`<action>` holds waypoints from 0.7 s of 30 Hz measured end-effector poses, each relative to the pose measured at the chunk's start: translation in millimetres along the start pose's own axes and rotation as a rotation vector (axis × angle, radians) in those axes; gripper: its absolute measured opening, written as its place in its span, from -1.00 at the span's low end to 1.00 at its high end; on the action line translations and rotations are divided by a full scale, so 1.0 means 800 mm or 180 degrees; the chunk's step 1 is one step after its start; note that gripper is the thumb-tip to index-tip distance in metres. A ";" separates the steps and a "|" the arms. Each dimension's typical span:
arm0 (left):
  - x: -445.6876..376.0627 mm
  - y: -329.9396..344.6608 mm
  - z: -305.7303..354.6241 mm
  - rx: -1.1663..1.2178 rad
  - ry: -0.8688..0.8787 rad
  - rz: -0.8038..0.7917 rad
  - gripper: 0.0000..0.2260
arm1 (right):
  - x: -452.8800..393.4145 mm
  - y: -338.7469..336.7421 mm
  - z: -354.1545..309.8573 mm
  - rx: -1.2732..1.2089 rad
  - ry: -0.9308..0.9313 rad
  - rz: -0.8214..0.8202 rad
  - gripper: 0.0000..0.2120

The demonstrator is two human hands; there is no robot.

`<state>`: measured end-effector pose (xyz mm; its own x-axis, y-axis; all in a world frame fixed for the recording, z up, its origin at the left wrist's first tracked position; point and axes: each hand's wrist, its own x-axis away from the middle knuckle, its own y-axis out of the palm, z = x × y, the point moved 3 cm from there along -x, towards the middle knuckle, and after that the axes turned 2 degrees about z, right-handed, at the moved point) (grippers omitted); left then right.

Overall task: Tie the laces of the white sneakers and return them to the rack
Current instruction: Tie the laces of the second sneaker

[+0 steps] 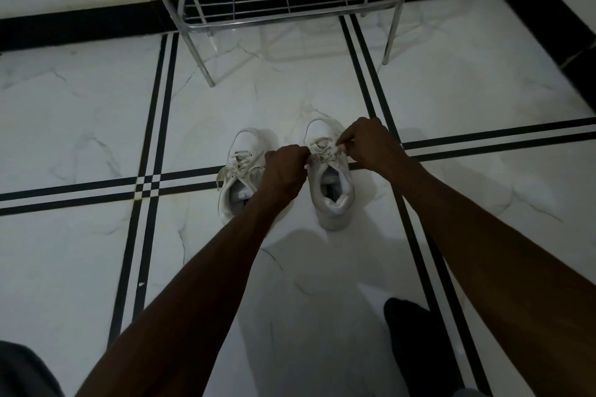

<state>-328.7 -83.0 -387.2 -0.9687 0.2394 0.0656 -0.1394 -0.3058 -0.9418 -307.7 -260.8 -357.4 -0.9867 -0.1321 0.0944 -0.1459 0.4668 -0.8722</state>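
Note:
Two white sneakers stand side by side on the floor, toes pointing away from me. The left sneaker [240, 167] has loose laces spilling over its left side. The right sneaker [332, 190] has its laces [324, 151] pulled between my hands. My left hand [285, 167] pinches a lace end at the shoe's left edge. My right hand [367, 145] pinches the other end at its right edge. The metal rack [290, 14] stands beyond the shoes against the wall, its lowest wire shelf bare.
White marble floor tiles [80, 113] with black double stripes surround the shoes. A black skirting [80, 26] runs along the wall. The rack's front legs [206, 74] stand just beyond the sneakers. A dark foot or sock [416, 342] shows at bottom right.

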 end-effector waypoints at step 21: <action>0.007 0.007 -0.012 0.1492 -0.0988 0.0321 -0.83 | 0.032 0.033 0.036 -0.1388 0.1061 0.0269 -0.79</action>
<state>-332.6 -74.2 -395.2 -0.9870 -0.0725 0.1433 -0.0507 -0.7062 -0.7062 -335.0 -277.0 -391.5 -0.9551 0.1721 0.2412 -0.0115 0.7919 -0.6106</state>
